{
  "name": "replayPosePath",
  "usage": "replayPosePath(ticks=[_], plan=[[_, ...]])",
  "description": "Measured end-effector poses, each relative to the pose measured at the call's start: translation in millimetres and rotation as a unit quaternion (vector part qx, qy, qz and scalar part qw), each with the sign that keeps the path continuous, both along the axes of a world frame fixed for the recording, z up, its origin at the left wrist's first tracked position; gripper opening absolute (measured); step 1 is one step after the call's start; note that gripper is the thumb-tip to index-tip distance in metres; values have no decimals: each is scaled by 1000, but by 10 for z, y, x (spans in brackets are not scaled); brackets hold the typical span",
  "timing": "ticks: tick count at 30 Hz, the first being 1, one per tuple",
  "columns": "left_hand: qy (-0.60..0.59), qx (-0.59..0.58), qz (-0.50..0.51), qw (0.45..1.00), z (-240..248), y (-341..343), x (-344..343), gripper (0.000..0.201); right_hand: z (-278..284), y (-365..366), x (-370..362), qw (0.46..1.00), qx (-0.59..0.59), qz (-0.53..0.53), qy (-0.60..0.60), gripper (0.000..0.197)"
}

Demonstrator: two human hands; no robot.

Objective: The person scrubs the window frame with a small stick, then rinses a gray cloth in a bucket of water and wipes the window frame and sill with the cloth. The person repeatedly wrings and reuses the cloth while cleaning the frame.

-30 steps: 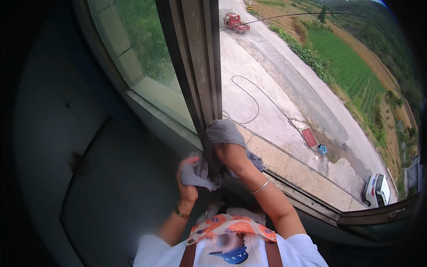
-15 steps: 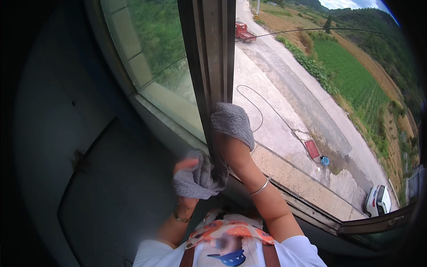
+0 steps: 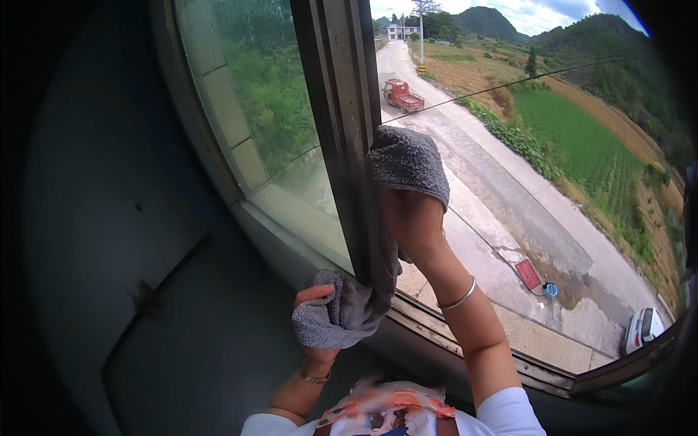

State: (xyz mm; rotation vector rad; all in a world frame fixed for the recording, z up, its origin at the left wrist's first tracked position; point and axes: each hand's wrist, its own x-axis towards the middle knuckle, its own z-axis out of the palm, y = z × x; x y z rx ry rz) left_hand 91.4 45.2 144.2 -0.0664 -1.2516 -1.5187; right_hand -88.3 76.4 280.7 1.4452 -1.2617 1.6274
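1. Since a second ago the right hand (image 3: 411, 218) has climbed the window frame post (image 3: 342, 131), carrying the upper part of the grey cloth (image 3: 407, 163) with it; the left hand (image 3: 316, 320) has stayed low near the sill.
2. The right hand is pressed against the right face of the post. Its fingers are hidden under the cloth draped over them, so the exact grip cannot be told, but the cloth sits trapped between hand and post. A thin bangle (image 3: 458, 296) circles that wrist.
3. The left hand is clenched around the bunched lower end of the same cloth, just beside the foot of the post, thumb on top. A bracelet (image 3: 314, 378) shows at that wrist.
4. The cloth runs from the left fist up along the post to the raised right hand, touching the frame over most of that stretch.
5. Judged from this, the step in hand is wiping the upright post, part-way up its height.
6. A next move would call for firm pressure against the post, keeping the cloth from slipping off the fingers, and the lower end held taut.
7. The right side of the window is open above the bottom track (image 3: 465, 341); the closed glass pane (image 3: 254, 131) is to the left. Far below lie a road (image 3: 502, 189) and a red truck (image 3: 401, 94).
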Motion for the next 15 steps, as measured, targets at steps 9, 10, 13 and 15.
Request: replayPosePath(ticks=[9,10,13,15], plan=[[51,-9,32,998,165,-106,79,21,481,-369,174,986,-32,-147,68,18],[45,-9,32,998,154,-108,118,21,308,-345,226,987,30,-152,49,18],[-31,33,55,997,-61,-127,257,20,-400,-199,326,976,196,-94,9,23],[-23,116,-15,993,24,-77,135,16,-1161,-150,164,985,146,-64,-64,29]])
